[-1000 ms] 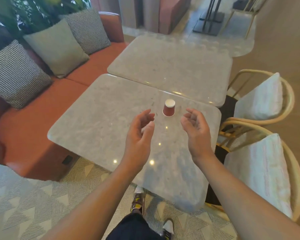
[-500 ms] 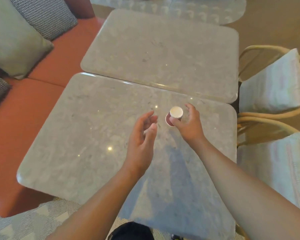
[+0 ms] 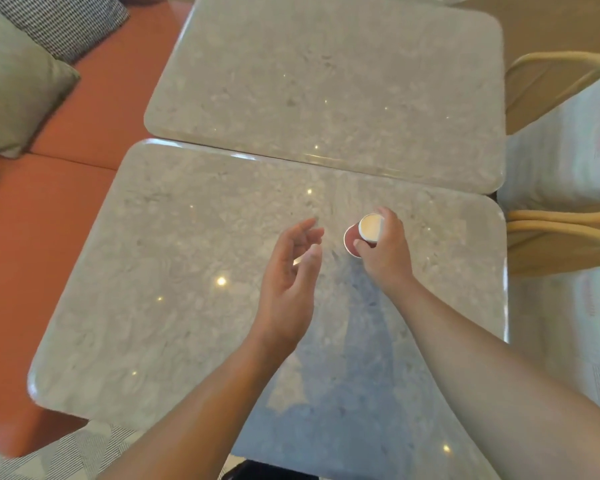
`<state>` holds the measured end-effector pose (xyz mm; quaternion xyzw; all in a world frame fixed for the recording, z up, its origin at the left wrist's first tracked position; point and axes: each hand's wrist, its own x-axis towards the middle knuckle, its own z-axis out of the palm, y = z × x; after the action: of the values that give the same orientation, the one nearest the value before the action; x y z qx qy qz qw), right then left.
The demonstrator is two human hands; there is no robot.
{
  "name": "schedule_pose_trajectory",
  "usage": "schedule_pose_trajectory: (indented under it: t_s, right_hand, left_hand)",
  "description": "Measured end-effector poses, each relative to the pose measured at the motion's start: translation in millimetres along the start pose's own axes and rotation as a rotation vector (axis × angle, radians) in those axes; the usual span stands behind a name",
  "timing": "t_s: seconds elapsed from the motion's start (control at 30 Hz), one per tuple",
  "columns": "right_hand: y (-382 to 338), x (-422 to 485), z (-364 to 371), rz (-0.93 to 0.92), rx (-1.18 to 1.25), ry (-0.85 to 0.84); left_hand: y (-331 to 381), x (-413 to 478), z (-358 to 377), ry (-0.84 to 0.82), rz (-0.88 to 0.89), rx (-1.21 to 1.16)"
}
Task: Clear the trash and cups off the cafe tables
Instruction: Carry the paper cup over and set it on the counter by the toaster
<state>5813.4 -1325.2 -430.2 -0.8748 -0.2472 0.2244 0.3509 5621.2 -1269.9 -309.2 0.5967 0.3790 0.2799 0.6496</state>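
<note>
A small red paper cup [image 3: 368, 229] stands upside down, white base up, on the near grey marble table [image 3: 174, 271], toward its far right part. My right hand [image 3: 387, 251] wraps its fingers and thumb around the cup's side and hides most of the red wall. My left hand [image 3: 291, 268] hovers open a short way left of the cup, palm turned toward it, holding nothing.
A second marble table [image 3: 326, 81] butts against the far edge of the near one. An orange bench [image 3: 94, 109] with cushions [image 3: 14, 81] runs along the left. Two rattan chairs with pale cushions [image 3: 568, 140] stand on the right.
My right hand reached forward and closed around the upside-down cup. The view tilted down and moved closer over the table. My left hand stayed open beside the cup.
</note>
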Motion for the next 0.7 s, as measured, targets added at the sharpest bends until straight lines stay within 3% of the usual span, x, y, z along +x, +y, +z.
schedule_pose_trajectory:
  t_s: [0.3, 0.5, 0.7]
  right_hand:
    - [-24, -41, -81, -0.047, 0.259, 0.170]
    - [-20, -103, -162, -0.082, 0.372, 0.346]
    - [31, -185, -241, -0.051, 0.464, 0.521]
  left_hand:
    - [19, 0, 36, -0.105, 0.042, -0.029]
    - [37, -21, 105, -0.293, 0.086, -0.019]
    - [51, -84, 187, -0.526, 0.135, 0.049]
